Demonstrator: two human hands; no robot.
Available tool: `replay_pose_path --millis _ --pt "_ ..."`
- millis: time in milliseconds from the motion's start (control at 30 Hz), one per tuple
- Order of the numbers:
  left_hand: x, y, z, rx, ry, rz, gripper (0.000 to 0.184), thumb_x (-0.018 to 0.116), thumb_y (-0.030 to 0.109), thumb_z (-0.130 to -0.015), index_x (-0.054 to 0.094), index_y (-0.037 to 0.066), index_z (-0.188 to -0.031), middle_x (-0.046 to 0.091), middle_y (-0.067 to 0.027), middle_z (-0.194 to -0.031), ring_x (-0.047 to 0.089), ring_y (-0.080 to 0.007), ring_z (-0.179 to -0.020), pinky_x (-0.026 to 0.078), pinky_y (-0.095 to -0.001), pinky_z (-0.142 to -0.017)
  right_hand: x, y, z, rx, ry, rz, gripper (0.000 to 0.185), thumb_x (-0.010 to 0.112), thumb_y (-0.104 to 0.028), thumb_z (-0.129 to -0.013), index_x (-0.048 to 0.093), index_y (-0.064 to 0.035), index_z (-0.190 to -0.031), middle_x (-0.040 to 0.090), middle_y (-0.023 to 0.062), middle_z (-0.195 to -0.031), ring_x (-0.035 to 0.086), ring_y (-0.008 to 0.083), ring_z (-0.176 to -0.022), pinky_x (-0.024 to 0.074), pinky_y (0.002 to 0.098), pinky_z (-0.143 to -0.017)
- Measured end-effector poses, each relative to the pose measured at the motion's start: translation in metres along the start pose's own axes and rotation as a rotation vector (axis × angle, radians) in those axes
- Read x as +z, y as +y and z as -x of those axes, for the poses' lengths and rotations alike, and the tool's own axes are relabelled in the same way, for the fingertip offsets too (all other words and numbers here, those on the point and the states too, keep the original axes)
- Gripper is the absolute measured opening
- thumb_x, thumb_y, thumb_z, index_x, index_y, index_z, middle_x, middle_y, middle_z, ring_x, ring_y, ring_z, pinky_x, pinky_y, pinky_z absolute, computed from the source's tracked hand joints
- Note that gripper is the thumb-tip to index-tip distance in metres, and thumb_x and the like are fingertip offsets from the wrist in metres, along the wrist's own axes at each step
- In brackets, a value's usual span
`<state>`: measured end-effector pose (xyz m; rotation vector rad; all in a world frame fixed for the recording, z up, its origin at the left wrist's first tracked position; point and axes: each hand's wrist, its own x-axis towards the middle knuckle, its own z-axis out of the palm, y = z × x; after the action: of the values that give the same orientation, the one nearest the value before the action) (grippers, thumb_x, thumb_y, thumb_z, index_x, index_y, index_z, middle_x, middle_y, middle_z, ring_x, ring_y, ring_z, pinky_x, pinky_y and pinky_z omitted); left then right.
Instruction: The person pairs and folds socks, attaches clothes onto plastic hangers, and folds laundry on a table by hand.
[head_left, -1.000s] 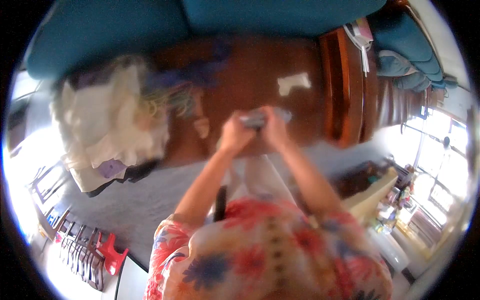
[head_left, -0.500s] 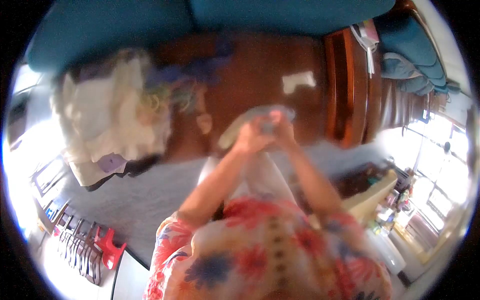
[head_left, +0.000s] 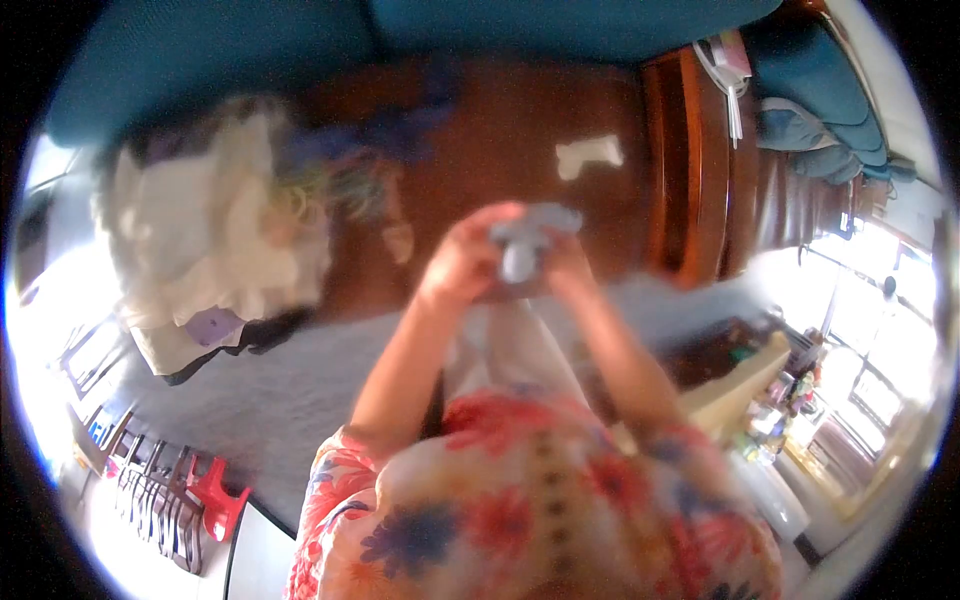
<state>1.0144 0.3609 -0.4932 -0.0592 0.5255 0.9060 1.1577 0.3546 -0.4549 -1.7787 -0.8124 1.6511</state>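
In front of my lap, both hands are closed on a bunched grey cloth bundle (head_left: 520, 258), blurred, possibly a sock; its exact kind does not show. My left hand (head_left: 466, 255) wraps its left side with the fingers curled over. On the other side my right hand (head_left: 568, 266) grips it, and those fingers are partly hidden. A small white cloth piece (head_left: 589, 156) lies beyond my hands on the brown wooden surface (head_left: 510, 120).
A heap of cream cloths (head_left: 210, 220) covers the left side, with blue fabric (head_left: 380, 135) beside it. Teal cushions (head_left: 560, 25) run along the far edge. A wooden ledge (head_left: 690, 170) stands at the right. A red stool (head_left: 218, 498) is at lower left.
The grey cloth was stretched out as a longer pale strip; now it is bunched into a compact lump between my hands. My left hand has shifted slightly left.
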Motion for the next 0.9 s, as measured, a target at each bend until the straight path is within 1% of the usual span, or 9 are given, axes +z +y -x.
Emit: replay_pose_path --millis 167,233,333,400,533,600,700,800,900 --pt "-0.018 0.004 -0.013 0.022 0.008 -0.157 0.031 0.052 -0.007 -0.073 0.051 0.002 -0.103 0.059 -0.0113 -0.092 0.059 -0.0185 -0.081 0.049 -0.0274 -0.070 0.001 0.009 0.007 0.116 -0.162 -0.736 0.028 0.045 0.008 -0.071 0.059 -0.0009 -0.094 0.061 0.0066 -0.090 0.060 0.0201 -0.080 0.0499 0.0304 -0.069" --pt "-0.028 -0.001 -0.021 -0.025 0.078 -0.300 0.027 0.054 -0.002 -0.075 0.052 0.001 -0.101 0.059 -0.0111 -0.092 0.059 -0.0180 -0.081 0.049 -0.0276 -0.071 -0.005 0.015 0.008 0.294 -0.334 -0.706 0.029 0.048 0.006 -0.072 0.056 -0.0022 -0.098 0.061 0.0069 -0.091 0.060 0.0209 -0.079 0.0510 0.0331 -0.064" --pt "-0.037 -0.017 -0.020 -0.006 -0.295 -0.138 0.021 0.056 0.005 -0.077 0.053 0.000 -0.098 0.059 -0.0095 -0.092 0.059 -0.0188 -0.079 0.048 -0.0276 -0.071 -0.007 0.013 0.012 0.384 -0.586 -0.723 0.028 0.054 -0.004 -0.076 0.051 -0.0059 -0.104 0.061 0.0065 -0.088 0.060 0.0182 -0.069 0.0496 0.0320 -0.047" --pt "-0.032 -0.013 -0.014 -0.008 -0.139 -0.345 0.023 0.056 0.017 -0.080 0.055 -0.002 -0.094 0.059 -0.0102 -0.090 0.058 -0.0184 -0.078 0.048 -0.0287 -0.072 -0.012 0.019 0.011 0.368 -0.762 -0.744 0.026 0.056 -0.010 -0.079 0.050 -0.0070 -0.105 0.061 0.0062 -0.087 0.059 0.0164 -0.064 0.0475 0.0287 -0.042" --pt "0.001 0.021 0.017 -0.071 0.123 -0.339 0.025 0.055 0.022 -0.083 0.057 -0.001 -0.092 0.060 -0.0071 -0.086 0.056 -0.0131 -0.078 0.045 -0.0278 -0.072 -0.022 0.011 0.010 0.343 -0.590 -0.578 0.025 0.055 -0.020 -0.083 0.050 -0.0091 -0.105 0.060 0.0041 -0.086 0.058 0.0138 -0.060 0.0449 0.0259 -0.038" --pt "-0.015 0.012 0.024 -0.113 0.024 -0.676 0.026 0.057 0.023 -0.082 0.057 -0.001 -0.092 0.060 -0.0059 -0.085 0.055 -0.0118 -0.077 0.043 -0.0279 -0.073 -0.026 0.011 0.007 0.373 -0.523 -0.499 0.027 0.056 -0.022 -0.083 0.051 -0.0100 -0.106 0.060 0.0033 -0.088 0.058 0.0130 -0.064 0.0444 0.0256 -0.038" --pt "-0.030 0.003 0.022 -0.183 0.273 -1.037 0.024 0.056 0.023 -0.082 0.057 0.001 -0.093 0.060 -0.0059 -0.085 0.056 -0.0142 -0.078 0.044 -0.0296 -0.075 -0.021 0.016 0.012 0.369 -0.308 -0.401 0.028 0.058 -0.025 -0.081 0.053 -0.0104 -0.104 0.059 0.0021 -0.093 0.057 0.0108 -0.075 0.0446 0.0250 -0.040" --pt "-0.046 0.024 0.022 0.251 0.373 -0.089 0.020 0.053 0.022 -0.084 0.057 0.004 -0.092 0.060 -0.0048 -0.085 0.057 -0.0176 -0.078 0.045 -0.0317 -0.075 -0.044 0.048 0.014 0.098 -0.084 -0.091 0.022 0.060 -0.024 -0.080 0.056 -0.0098 -0.097 0.056 0.0016 -0.085 0.053 0.0102 -0.070 0.0411 0.0254 -0.043" --pt "-0.057 0.035 0.022 0.267 0.469 0.131 0.017 0.050 0.021 -0.086 0.057 0.007 -0.092 0.061 -0.0029 -0.086 0.057 -0.0195 -0.081 0.046 -0.0357 -0.076 -0.095 0.114 0.004 -0.028 -0.108 -0.168 0.016 0.061 -0.022 -0.080 0.057 -0.0092 -0.088 0.053 0.0014 -0.072 0.049 0.0105 -0.061 0.0362 0.0253 -0.045"
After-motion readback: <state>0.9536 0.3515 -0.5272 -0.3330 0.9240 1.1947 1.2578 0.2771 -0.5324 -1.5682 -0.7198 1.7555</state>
